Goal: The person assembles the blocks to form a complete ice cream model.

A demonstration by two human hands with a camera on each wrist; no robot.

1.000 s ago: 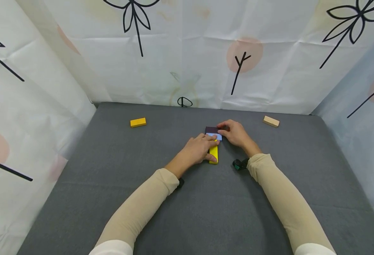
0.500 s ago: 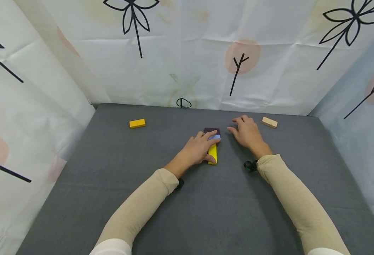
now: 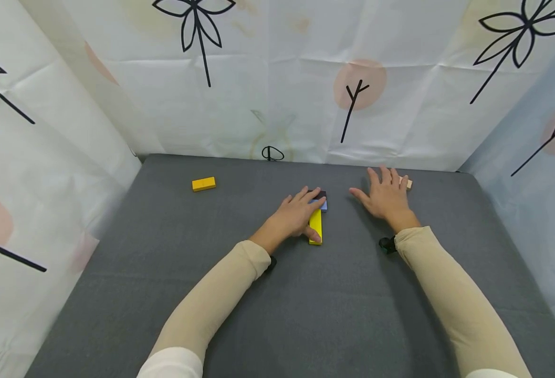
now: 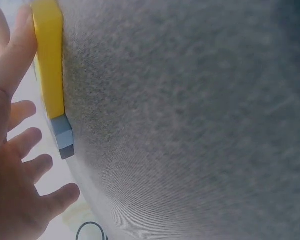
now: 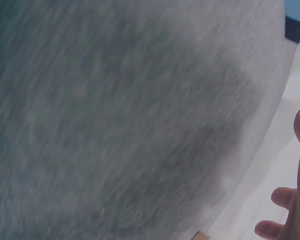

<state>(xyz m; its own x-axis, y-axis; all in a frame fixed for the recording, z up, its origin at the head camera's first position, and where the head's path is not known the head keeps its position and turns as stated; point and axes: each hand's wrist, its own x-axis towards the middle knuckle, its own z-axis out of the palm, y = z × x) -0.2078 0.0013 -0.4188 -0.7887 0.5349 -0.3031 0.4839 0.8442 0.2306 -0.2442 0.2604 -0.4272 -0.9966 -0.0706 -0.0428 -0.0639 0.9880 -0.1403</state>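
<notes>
fingers stand apart on the left hand, over the bright yellow block, and on the right hand, partly hiding the far pale block, which i'd pinch squarely across its long sides.

White fabric printed with black line flowers and pink discs hangs behind and beside the grey tabletop.
</notes>
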